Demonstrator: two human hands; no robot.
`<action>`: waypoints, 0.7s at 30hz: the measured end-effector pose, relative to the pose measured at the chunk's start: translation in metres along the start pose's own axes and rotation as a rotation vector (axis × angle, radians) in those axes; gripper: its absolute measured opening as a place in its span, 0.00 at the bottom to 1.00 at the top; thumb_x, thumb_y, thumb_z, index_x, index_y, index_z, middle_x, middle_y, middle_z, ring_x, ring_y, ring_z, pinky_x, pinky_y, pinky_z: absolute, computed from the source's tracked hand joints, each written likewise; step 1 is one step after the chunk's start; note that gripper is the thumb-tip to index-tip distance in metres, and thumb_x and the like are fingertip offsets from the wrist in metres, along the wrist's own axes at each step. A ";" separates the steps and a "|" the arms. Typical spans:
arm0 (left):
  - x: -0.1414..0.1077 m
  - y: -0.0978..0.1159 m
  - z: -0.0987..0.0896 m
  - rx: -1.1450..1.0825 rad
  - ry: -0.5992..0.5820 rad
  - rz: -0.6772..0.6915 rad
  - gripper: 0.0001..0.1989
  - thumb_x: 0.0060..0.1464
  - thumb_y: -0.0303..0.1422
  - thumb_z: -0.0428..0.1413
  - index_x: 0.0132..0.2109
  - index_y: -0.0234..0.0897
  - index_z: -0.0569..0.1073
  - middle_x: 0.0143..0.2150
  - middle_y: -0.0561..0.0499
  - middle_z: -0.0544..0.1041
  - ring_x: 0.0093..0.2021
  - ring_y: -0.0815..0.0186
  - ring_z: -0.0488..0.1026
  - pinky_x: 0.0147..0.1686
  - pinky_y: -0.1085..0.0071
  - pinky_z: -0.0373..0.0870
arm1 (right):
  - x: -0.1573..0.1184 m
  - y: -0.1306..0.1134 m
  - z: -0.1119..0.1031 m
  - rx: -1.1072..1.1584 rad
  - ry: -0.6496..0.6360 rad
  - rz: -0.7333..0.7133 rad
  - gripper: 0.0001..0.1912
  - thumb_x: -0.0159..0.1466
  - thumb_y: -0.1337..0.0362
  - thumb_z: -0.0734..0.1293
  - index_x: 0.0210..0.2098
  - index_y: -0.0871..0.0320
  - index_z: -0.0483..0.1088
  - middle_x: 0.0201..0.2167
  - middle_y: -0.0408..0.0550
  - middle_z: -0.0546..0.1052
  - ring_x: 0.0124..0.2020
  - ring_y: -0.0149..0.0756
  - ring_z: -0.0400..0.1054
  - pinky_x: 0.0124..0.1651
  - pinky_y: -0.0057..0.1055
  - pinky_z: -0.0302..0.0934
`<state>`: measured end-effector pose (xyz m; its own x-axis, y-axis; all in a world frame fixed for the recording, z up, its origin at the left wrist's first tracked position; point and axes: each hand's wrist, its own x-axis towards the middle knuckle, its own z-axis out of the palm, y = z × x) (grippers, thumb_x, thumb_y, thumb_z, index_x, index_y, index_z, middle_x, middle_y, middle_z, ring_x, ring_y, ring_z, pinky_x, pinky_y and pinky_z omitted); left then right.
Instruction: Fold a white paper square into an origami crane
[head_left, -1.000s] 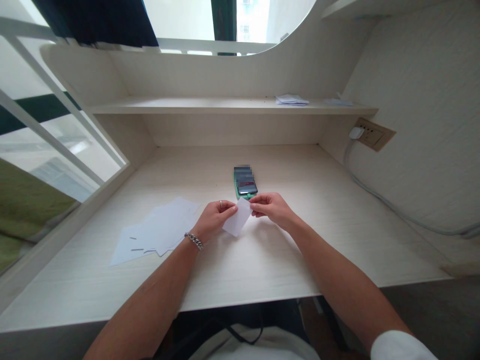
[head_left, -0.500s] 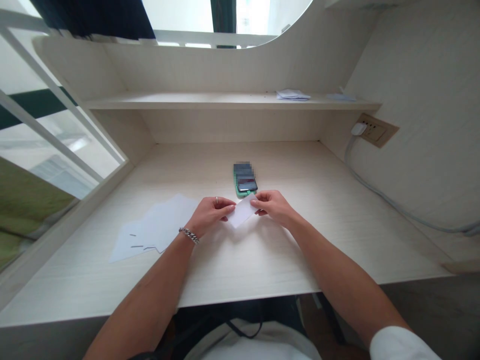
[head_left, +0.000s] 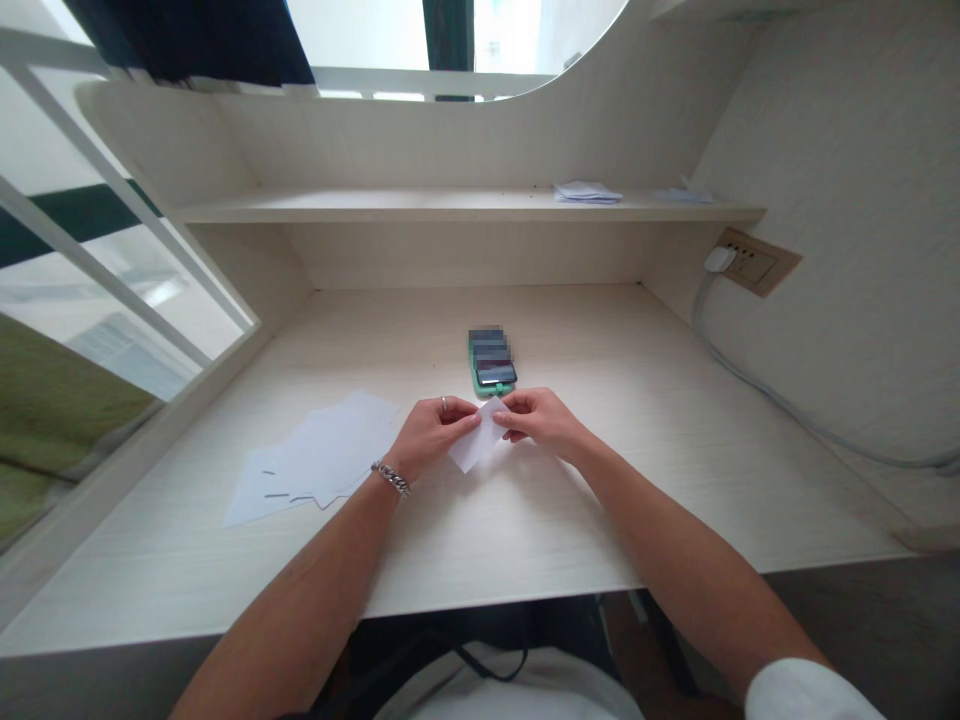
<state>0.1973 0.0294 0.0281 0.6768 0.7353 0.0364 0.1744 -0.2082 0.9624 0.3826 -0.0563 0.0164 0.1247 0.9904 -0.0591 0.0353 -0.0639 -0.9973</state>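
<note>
White paper, one small piece (head_left: 471,447), sits between my two hands at the middle of the desk (head_left: 495,545), just on the near side of the phone (head_left: 496,374). From my remote seat, I see the left hand (head_left: 433,433) pinching its left edge, thumb on top, and the right hand (head_left: 546,420) pinching near its upper right corner. Both grips are narrow, fingertips close together on the paper.

Compared with half a second ago, the hands are nearer each other: the left has come in toward the right, and the right thumb lies further over the piece. Its lower corner now points more steeply down and to the left. I take this as a regrip or a turn of the piece rather than a release, so the handling looks to be in progress. I can't tell whether the piece is folded, or whether its lower corner touches the desk.

Nothing else appears shifted: the loose sheets (head_left: 341,445) lie flat beside the left hand, and the phone stays put, apart from the paper as far as I can judge.
</note>
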 end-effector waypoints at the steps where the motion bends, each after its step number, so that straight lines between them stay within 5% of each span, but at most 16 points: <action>1: 0.000 0.000 0.000 0.001 0.023 -0.001 0.17 0.45 0.43 0.64 0.36 0.32 0.79 0.34 0.45 0.81 0.31 0.64 0.75 0.30 0.71 0.69 | 0.000 0.000 -0.001 0.016 -0.009 0.006 0.16 0.51 0.57 0.75 0.34 0.62 0.77 0.25 0.47 0.77 0.25 0.29 0.70 0.29 0.27 0.66; 9: -0.002 0.001 -0.003 -0.091 -0.018 -0.030 0.18 0.42 0.42 0.66 0.36 0.32 0.78 0.34 0.46 0.81 0.31 0.64 0.76 0.30 0.71 0.70 | -0.001 -0.001 0.000 0.025 -0.036 0.026 0.10 0.50 0.62 0.75 0.29 0.62 0.77 0.23 0.47 0.77 0.25 0.29 0.70 0.30 0.27 0.66; 21: -0.006 0.010 -0.001 -0.180 0.051 -0.089 0.18 0.41 0.40 0.67 0.38 0.32 0.81 0.32 0.46 0.82 0.27 0.66 0.74 0.25 0.73 0.66 | -0.005 -0.009 0.003 0.169 -0.001 0.035 0.18 0.47 0.59 0.77 0.37 0.61 0.79 0.23 0.47 0.78 0.25 0.31 0.72 0.33 0.30 0.67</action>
<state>0.1943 0.0234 0.0373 0.6268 0.7781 -0.0419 0.0980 -0.0254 0.9949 0.3782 -0.0607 0.0256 0.1219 0.9881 -0.0942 -0.1360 -0.0774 -0.9877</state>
